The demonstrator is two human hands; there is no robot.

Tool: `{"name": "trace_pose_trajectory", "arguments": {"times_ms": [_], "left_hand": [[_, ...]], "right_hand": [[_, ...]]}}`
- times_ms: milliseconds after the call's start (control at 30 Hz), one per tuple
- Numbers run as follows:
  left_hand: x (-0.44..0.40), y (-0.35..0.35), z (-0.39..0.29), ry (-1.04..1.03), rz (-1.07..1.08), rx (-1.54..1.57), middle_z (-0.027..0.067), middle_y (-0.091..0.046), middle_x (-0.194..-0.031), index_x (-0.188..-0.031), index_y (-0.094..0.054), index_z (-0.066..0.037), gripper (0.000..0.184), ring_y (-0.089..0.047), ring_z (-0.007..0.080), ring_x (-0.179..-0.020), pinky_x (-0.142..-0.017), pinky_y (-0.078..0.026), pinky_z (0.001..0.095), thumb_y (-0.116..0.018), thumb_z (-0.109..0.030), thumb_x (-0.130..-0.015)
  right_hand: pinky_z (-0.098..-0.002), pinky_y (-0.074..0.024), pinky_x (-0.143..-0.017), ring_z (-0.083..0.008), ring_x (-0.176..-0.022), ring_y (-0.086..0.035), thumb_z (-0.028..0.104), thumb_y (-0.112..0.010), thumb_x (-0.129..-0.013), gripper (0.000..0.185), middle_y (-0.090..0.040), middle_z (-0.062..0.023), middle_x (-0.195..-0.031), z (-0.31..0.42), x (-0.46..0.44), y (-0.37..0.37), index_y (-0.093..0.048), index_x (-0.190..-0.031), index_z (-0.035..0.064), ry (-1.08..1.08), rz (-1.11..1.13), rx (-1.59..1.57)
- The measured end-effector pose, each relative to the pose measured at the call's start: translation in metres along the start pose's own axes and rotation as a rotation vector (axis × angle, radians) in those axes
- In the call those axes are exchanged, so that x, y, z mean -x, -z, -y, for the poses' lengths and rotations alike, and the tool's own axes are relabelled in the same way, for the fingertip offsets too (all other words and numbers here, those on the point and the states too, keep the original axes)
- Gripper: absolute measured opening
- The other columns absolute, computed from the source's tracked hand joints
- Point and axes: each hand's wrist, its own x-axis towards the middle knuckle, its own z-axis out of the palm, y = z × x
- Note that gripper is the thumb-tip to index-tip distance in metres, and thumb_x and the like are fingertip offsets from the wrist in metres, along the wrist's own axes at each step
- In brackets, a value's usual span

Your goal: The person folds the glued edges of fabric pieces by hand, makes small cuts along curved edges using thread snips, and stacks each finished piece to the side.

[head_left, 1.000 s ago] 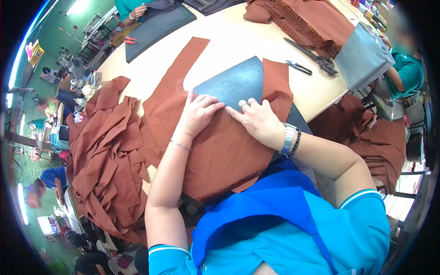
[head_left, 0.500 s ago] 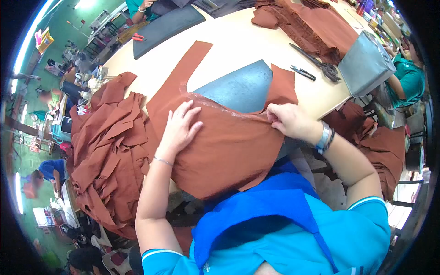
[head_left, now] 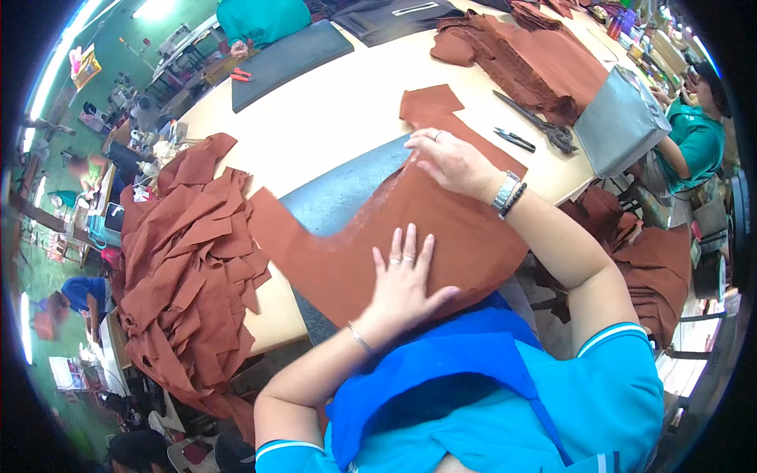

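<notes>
A rust-brown cut fabric piece [head_left: 465, 236] with a curved edge, whitish along the curve, lies over a dark grey board [head_left: 331, 185] at the table's near edge. My left hand [head_left: 406, 284] rests flat on the lower middle of the cloth, fingers spread. At the upper part of the curved edge, my right hand [head_left: 457, 164] has its fingers closed on the fabric, which is raised in a small fold there. My right fingertips are partly hidden against the cloth.
Brown fabric pieces [head_left: 189, 268] are heaped on the left. Small thread snips [head_left: 515, 139], large scissors [head_left: 540, 122] and a grey metal box [head_left: 619, 122] lie to the right. Red-handled snips [head_left: 241, 75] sit on a dark slab [head_left: 292, 63]. Co-workers in green sit behind and at right.
The brown fabric has turned and shifted over the board, baring more of its left side. My left hand has slid right and nearer my body; my right hand has moved up and left along the edge.
</notes>
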Motion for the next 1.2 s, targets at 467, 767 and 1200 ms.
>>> {"name": "trace_pose_trajectory", "arguments": {"times_ms": [467,767,1200], "left_hand": [[-0.068,0.020,0.078,-0.006,-0.522,0.250,0.0129,-0.068,-0.101,-0.112,-0.072,-0.004,0.023,-0.067,0.0305,-0.091,-0.079,-0.055,0.0385,-0.068,-0.015,-0.092],[-0.035,0.016,0.075,-0.009,-0.541,0.207,0.0133,-0.067,-0.095,-0.107,-0.073,-0.004,0.016,-0.068,0.0304,-0.077,-0.069,-0.056,0.0380,-0.066,-0.012,-0.094],[-0.026,0.024,0.073,0.034,-0.480,0.290,0.0137,-0.065,-0.093,-0.106,-0.073,-0.004,0.017,-0.068,0.0308,-0.080,-0.072,-0.056,0.0408,-0.066,-0.013,-0.093]], "right_hand": [[-0.0402,-0.0466,-0.105,-0.0300,-0.117,-0.061,0.019,-0.063,-0.094,0.031,-0.065,-0.0155,-0.123,-0.004,0.030,-0.026,-0.064,-0.122,0.0052,0.123,0.081,0.050],[-0.0667,-0.0343,-0.108,-0.0394,-0.140,-0.041,0.075,-0.056,-0.085,0.086,-0.044,-0.0234,-0.149,0.014,0.031,-0.014,-0.050,-0.145,0.0141,0.009,0.436,0.206],[-0.0432,-0.0438,-0.103,-0.0324,-0.121,-0.057,0.057,-0.064,-0.089,0.065,-0.059,-0.0177,-0.128,0.054,0.031,-0.032,-0.060,-0.126,0.0041,0.183,0.234,0.030]]}}
